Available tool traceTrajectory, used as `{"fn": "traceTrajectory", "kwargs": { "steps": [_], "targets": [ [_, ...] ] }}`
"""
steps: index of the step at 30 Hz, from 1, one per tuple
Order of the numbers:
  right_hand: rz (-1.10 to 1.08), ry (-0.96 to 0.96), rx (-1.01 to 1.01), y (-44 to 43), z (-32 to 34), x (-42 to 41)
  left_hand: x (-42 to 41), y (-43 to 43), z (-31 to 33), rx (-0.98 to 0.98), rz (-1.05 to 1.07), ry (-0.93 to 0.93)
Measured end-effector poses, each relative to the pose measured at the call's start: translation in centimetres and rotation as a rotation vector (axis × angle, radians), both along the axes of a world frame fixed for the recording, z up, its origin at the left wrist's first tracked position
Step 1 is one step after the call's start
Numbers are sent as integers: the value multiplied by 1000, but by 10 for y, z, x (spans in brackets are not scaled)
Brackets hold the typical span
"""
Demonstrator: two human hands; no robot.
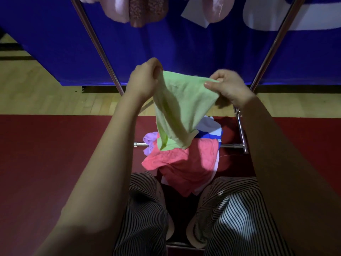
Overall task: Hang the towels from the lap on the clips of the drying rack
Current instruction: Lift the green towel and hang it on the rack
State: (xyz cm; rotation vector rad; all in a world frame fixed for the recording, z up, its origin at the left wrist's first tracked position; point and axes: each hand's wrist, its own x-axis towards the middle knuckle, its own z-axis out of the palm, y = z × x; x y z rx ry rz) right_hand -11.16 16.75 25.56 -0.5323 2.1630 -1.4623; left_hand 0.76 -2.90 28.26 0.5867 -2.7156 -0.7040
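Observation:
A light green towel [181, 108] hangs between my two hands above my knees. My left hand [144, 78] pinches its top left corner, and my right hand [228, 85] pinches the top right edge. Below it a pile of towels rests on my lap: a coral pink towel [186, 163] on top, a lilac one [150, 142] at the left, a blue and white one [212, 129] behind. The drying rack's metal legs [96, 45] slant up on both sides. Pink towels [118, 10] hang from the rack at the top edge; the clips are out of view.
A blue banner [184, 45] stands behind the rack. The rack's low crossbar [234, 145] runs just beyond my knees. My striped trousers [230, 215] fill the bottom. The floor is dark red [46, 154] near me and pale wood [36, 93] farther off.

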Motion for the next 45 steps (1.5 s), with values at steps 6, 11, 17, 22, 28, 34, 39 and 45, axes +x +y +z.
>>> {"fn": "traceTrajectory", "kwargs": {
  "steps": [6,11,17,22,28,34,39,45],
  "targets": [
    [-152,122,-131,-7,11,0,7,4,1,13,-160,-5],
    [-55,166,24,-1,24,2,11,5,3,-14,-136,22],
    [-188,410,56,0,63,13,20,16,27,135,5,329],
    [-380,466,-136,-15,131,16,10,19,111,-27,-16,535],
    [-470,477,-251,-1,200,29,11,29,178,-54,-36,429],
    [-444,449,-166,9,224,46,29,39,175,80,-39,406],
    [-495,468,-175,21,246,60,35,40,218,32,23,536],
    [-516,516,-324,35,295,75,47,45,269,137,-47,659]
  ]
}}
